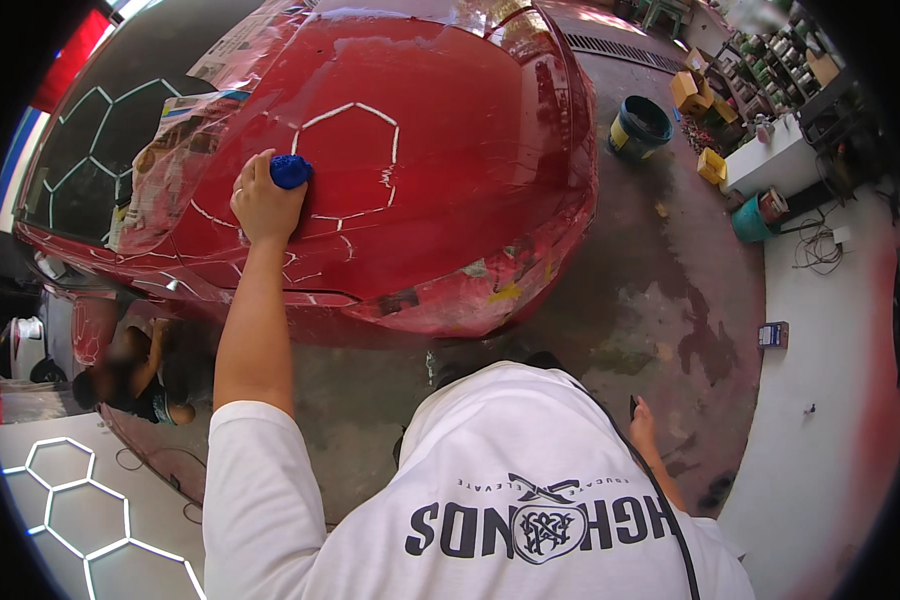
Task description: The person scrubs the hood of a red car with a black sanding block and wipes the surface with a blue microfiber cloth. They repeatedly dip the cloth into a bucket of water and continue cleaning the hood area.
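Note:
My left hand reaches out over the red car's hood, its fingers closed around a bright blue wad. The wad is rounded and rough-surfaced; I cannot tell if it is cloth or sponge. It is at the glossy red paint, beside hexagon-shaped light reflections. Low at my right side hangs my right hand, fingers curled by a small dark thing too unclear to name. Newspaper under clear film covers the windshield edge, and masking film covers the headlight area.
A dark bucket stands on the wet floor beyond the bumper. Cardboard boxes, a teal bucket and a small blue can line the right side. Another person crouches at the car's left side.

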